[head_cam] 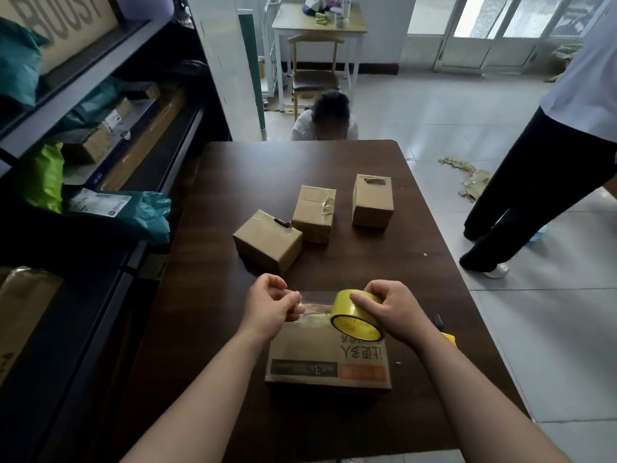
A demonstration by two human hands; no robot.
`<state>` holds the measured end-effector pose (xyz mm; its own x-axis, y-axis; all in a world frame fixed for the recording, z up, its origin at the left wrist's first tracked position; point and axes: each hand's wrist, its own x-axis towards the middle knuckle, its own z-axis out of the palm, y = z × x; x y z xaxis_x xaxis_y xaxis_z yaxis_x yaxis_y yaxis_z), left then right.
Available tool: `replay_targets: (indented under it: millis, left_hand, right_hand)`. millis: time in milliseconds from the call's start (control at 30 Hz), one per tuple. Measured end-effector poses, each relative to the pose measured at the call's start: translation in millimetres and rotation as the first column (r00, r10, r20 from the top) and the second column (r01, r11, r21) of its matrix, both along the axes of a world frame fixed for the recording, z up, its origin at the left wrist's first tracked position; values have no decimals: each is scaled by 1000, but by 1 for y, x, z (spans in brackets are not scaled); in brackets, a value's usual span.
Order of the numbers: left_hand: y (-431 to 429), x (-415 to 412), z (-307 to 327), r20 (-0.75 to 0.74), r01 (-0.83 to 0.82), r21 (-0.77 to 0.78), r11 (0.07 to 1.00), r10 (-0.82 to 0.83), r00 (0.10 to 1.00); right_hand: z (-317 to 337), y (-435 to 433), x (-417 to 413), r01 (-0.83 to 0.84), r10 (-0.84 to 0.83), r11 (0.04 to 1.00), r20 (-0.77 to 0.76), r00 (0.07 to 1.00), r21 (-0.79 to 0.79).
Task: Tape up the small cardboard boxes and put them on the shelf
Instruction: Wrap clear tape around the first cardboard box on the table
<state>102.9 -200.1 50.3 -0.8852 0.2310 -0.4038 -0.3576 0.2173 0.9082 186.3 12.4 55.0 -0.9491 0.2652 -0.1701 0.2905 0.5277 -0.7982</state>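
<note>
A printed cardboard box (329,362) lies on the dark wooden table (207,329) right in front of me. Above its far edge my right hand (390,310) grips a yellow roll of tape (355,319). My left hand (272,304) pinches the free end of a clear tape strip (317,302) stretched between the two hands. Three small plain boxes stand further back: one nearest (268,242), one in the middle (314,213), one upright at the right (372,200).
A dark metal shelf (140,208) along the left holds parcels, bags and cartons. A person crouches behind the table's far edge (325,118). Another person stands at the right (534,182). A yellow-handled tool (445,334) lies by my right wrist. Paper scraps (467,177) litter the tiled floor.
</note>
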Motion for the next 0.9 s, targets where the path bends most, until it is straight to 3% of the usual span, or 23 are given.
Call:
replay_targets:
  millis: [133,333,467,600,900]
  left_hand:
    - [-1,-2,-12,-97,-125,-108,986,115,989]
    - [4,-4,-32,-74,-43,-263,964,24,997]
    - [10,-8,-41,-141,-62,-350,935,13,990]
    - [13,-9,-49,-239,-65,-431,900,-45,970]
    - [13,-8,-61,-293,-36,-473,880,-119,949]
  right_hand:
    - [3,19,2,-55,42,980,69,997,194]
    - [-4,35,-1,-43,15,977,130,991,210]
    - [-11,33,-11,-50,-3,964,197,980,263]
    - [-6,19,-28,-101,-5,913,258,966,395]
    - [-5,0,-54,-243,13,792,383,924,560]
